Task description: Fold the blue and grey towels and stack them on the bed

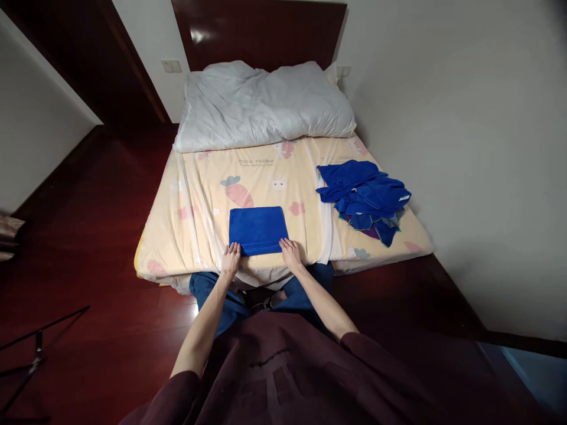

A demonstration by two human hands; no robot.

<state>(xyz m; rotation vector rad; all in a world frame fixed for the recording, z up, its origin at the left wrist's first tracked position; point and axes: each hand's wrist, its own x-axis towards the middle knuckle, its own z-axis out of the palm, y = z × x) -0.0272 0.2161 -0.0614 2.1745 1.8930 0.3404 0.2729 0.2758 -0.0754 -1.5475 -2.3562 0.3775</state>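
Observation:
A blue cloth, folded into a neat rectangle, lies near the front edge of the bed. A narrow folded band runs along its near side. At the near left corner, my left hand has its fingers closed over the cloth's edge. My right hand grips the near right corner in the same way, fingertips on top. The thumbs and the underside of the cloth are hidden. To the right, a loose heap of crumpled blue cloths rests on the bed, with purple and grey pieces and green edging showing below.
The bed's patterned yellow sheet has some wrinkles. A folded pale grey quilt lies against the dark headboard. A wall stands close on the right. A black stand's legs are on the red floor at lower left.

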